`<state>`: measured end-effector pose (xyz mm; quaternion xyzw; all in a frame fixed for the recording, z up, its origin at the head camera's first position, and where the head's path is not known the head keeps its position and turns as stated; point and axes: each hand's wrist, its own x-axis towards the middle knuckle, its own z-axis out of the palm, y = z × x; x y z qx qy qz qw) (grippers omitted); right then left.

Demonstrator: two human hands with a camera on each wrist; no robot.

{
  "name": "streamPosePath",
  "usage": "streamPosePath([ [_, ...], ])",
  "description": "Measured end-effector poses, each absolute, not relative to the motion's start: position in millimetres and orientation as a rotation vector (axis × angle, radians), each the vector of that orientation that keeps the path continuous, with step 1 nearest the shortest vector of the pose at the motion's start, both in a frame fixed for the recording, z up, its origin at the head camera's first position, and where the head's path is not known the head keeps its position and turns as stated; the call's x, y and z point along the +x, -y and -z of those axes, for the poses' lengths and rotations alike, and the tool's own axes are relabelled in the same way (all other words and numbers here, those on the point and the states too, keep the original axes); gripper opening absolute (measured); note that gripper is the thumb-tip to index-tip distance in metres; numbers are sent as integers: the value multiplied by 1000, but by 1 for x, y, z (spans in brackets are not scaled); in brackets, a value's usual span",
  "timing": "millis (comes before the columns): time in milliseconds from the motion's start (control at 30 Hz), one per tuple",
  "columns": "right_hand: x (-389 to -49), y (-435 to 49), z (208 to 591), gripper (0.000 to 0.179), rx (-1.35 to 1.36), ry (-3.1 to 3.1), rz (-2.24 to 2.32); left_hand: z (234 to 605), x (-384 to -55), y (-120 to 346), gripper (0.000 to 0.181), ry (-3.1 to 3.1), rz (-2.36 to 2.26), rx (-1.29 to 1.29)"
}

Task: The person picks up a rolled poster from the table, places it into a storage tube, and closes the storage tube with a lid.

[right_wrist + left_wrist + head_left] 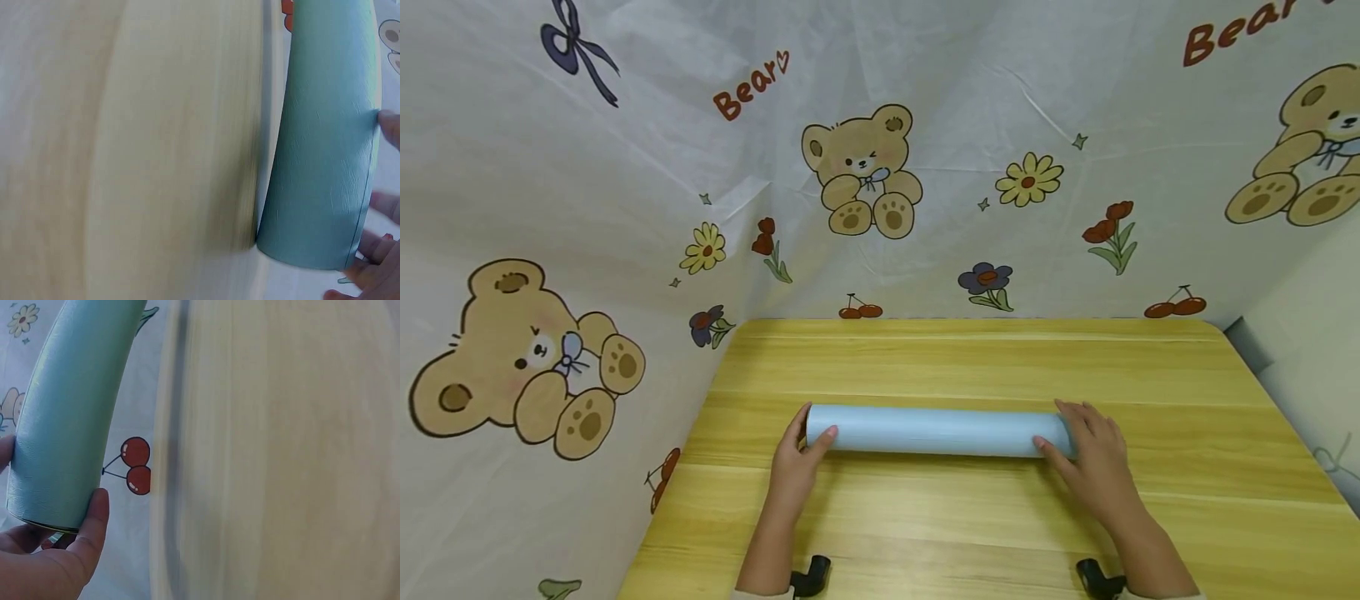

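Observation:
A long light-blue roll with a smooth, faintly textured surface lies crosswise between both hands, over the middle of the table. My left hand grips its left end, thumb on the near side and fingers round the far side. In the left wrist view that end of the roll shows a thin dark rim, with fingers on either side. At the other end my right hand holds the roll, thumb along the near face and fingers over the far side. A long edge line runs down the roll in the right wrist view.
Beneath is a wood-grain table with rounded far corners. A white cloth printed with bears, flowers and cherries hangs behind and along the left. Black curved pieces sit beside both wrists.

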<state>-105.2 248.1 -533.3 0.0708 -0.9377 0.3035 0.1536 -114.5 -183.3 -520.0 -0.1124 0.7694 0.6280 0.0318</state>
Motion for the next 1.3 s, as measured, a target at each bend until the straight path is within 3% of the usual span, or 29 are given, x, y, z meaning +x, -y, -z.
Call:
streamPosePath([
  [300,-103,-258,528,107,-167,2995,-1370,522,-115,190,86,-2366,-1955,-308],
  [600,-99,-261,529,93,-289,2817,-1884,525,-117,193,89,-2299,-1881,-248],
  [1300,-97,-262,531,93,-201,2816,-1916,537,-124,206,88,-2332,-1660,-167],
])
